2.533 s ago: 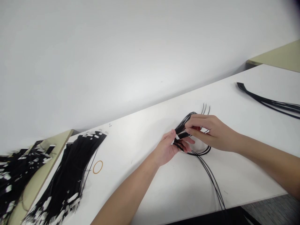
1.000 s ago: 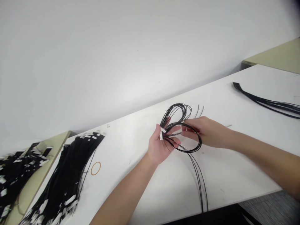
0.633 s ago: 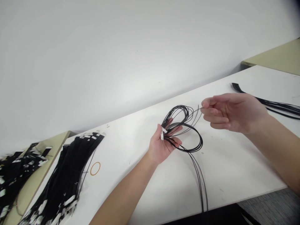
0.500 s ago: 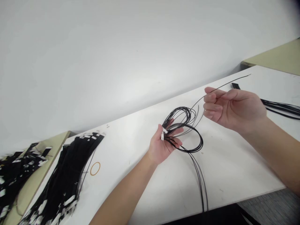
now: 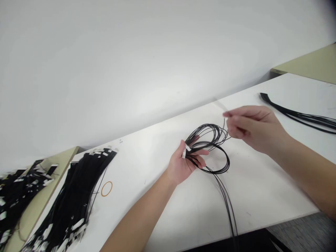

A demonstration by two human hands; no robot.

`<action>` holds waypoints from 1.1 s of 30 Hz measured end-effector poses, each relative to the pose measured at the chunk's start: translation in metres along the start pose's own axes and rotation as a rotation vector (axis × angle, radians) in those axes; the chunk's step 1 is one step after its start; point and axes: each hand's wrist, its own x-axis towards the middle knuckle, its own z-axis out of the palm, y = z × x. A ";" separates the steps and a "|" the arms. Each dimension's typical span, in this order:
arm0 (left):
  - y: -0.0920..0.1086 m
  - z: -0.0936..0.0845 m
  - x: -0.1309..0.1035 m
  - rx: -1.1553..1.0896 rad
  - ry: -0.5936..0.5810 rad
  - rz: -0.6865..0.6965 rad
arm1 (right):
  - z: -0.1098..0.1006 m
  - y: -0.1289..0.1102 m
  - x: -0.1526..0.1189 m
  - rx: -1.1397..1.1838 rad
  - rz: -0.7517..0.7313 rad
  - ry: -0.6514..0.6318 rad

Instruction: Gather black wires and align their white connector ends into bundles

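Note:
My left hand [image 5: 178,168], palm up, grips a black wire harness [image 5: 215,130] by its end. White connectors [image 5: 184,153] sit against the thumb, and the thin wires form two loops over the fingers. Loose strands [image 5: 225,196] hang from the harness past the table's front edge. To the right, my right hand [image 5: 254,127] is raised with its fingers pinched together on a thin black wire [image 5: 228,138] running from the loops. The fingertips are blurred, and a faint streak shows beyond them.
A thick stack of black cables with white connectors [image 5: 73,189] lies on the white table [image 5: 157,213] at left, beside a rubber band [image 5: 106,189]. Another cable pile [image 5: 23,189] rests further left. A black cable bundle [image 5: 294,112] lies at right. A wall [image 5: 147,70] stands behind.
My right hand has turned over and moved slightly, and the long wire end that stretched to the right past it no longer shows there. My left hand and the harness shifted slightly right.

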 end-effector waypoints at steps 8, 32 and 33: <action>-0.002 -0.001 -0.001 0.116 -0.050 -0.036 | 0.016 0.005 -0.006 -0.801 -0.224 -0.236; -0.004 0.005 0.000 0.226 -0.011 -0.001 | 0.020 0.014 -0.009 -0.845 -0.048 -0.221; -0.004 0.005 0.000 0.246 -0.005 0.010 | 0.021 0.014 -0.009 -0.842 -0.015 -0.207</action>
